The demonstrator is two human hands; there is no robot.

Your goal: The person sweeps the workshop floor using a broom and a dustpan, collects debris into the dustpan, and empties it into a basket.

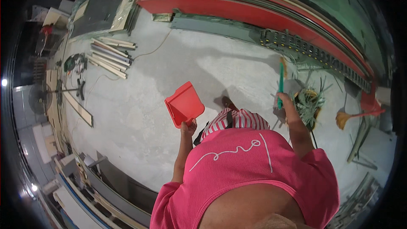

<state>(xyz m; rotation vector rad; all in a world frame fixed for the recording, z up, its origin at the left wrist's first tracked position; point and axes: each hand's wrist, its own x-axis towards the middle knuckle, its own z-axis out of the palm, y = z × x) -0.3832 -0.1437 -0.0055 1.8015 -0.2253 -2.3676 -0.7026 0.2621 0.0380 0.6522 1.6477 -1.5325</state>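
My left hand [188, 127] is closed on the near edge of a red plastic dustpan [185, 104], held out over the grey floor left of my body. In my right hand [285, 100], the fingers are wrapped round the green handle of a hand broom [281, 76]. It points away from me, and its brownish bristles are at the far end near the foot of the red machine. Close to the right of that hand stands a bin [313, 107] heaped with thin greyish-green strips that stick out over its rim.
A long red and green machine [203, 10] runs along the far side, with a black cable chain [313, 51] at its base. Another broom [344, 118] lies at right. Stacked strips [111, 57], a standing fan [40, 99] and a long board [78, 109] are at left.
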